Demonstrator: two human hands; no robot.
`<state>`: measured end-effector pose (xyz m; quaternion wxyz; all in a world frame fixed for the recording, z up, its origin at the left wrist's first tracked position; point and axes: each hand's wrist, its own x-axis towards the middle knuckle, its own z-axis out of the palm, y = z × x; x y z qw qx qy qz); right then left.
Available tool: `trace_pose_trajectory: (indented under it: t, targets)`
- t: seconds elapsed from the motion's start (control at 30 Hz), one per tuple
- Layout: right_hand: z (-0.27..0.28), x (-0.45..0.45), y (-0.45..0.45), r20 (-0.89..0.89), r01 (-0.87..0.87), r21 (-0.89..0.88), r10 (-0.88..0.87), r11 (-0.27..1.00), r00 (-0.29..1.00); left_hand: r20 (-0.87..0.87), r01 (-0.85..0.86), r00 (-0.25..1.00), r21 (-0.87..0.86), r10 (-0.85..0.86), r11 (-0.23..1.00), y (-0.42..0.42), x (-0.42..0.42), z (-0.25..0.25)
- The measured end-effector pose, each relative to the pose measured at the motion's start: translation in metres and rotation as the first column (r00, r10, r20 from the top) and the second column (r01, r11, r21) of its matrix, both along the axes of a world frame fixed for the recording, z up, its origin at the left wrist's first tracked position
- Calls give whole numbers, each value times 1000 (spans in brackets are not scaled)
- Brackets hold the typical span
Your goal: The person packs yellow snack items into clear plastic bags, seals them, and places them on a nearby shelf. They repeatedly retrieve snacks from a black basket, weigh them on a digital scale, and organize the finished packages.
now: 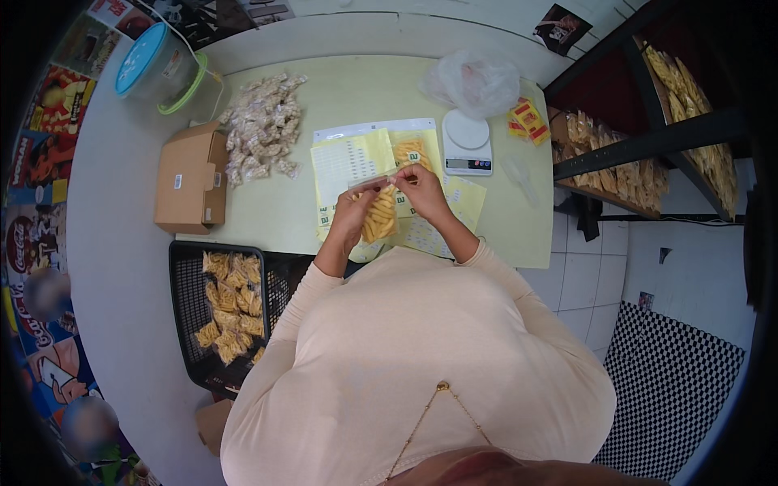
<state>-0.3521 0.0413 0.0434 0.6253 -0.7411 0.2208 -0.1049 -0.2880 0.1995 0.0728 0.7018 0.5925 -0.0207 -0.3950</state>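
Note:
A clear plastic bag of yellow stick snacks (380, 223) is upright before my chest, above the table's front edge. My left hand (351, 214) grips it at the upper left, with the thumb across the front. At the upper right corner of the bag's top strip, the fingertips of my right hand (423, 191) pinch the plastic. Just beyond my hands, a second filled bag (411, 152) with a green-printed label lies on yellow sticker sheets (352, 157). Fingers partly cover the held bag's top, so I cannot tell whether it is sealed.
A kitchen scale (467, 143), a plastic sack (471, 82) and red-yellow packets (530, 120) occupy the table's right. Leftward are a pile of small snack bags (264, 124) and a cardboard box (189, 179). A black basket (189, 358) holds snack bags below. Shelves (644, 146) flank the right.

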Motion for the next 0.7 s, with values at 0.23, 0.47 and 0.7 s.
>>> trace_pose_trajectory:
  t: [0.23, 0.47, 0.7]
  targets:
    - [-11, -5, 3, 13, 139, 100, -141, 985, 990, -115, 15, 993, -14, -16, 1000, 0, 0, -1]
    - [-32, -12, -2, -122, -77, 215, 105, 974, 987, -148, 43, 988, -25, -46, 999, 6, 3, -25]
    - [-53, -4, -5, -68, -79, -54, 75, 995, 995, -40, -101, 994, 82, 105, 991, 50, 32, -64]
